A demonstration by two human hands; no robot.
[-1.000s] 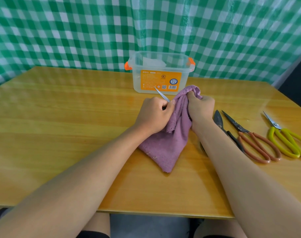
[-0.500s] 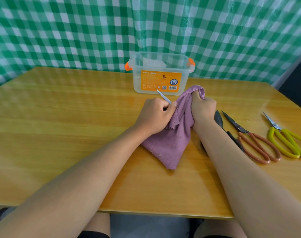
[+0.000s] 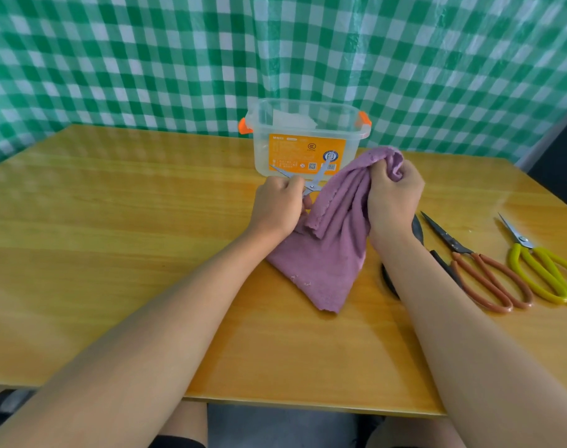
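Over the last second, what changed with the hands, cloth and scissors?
The small scissors in the left hand opened, blades now spread in a V. The right hand drew the bunched purple cloth slightly rightward. Both hands kept their holds; the container and the three spare scissors stayed put.

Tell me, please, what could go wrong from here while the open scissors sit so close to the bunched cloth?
1. The small scissors in the left hand have their blades spread close to the right hand gripping the purple cloth; a slip could nick a finger.
2. The cloth is bunched in folds, so a cut may go through unintended layers.
3. The right forearm passes over the black scissors and could snag them.
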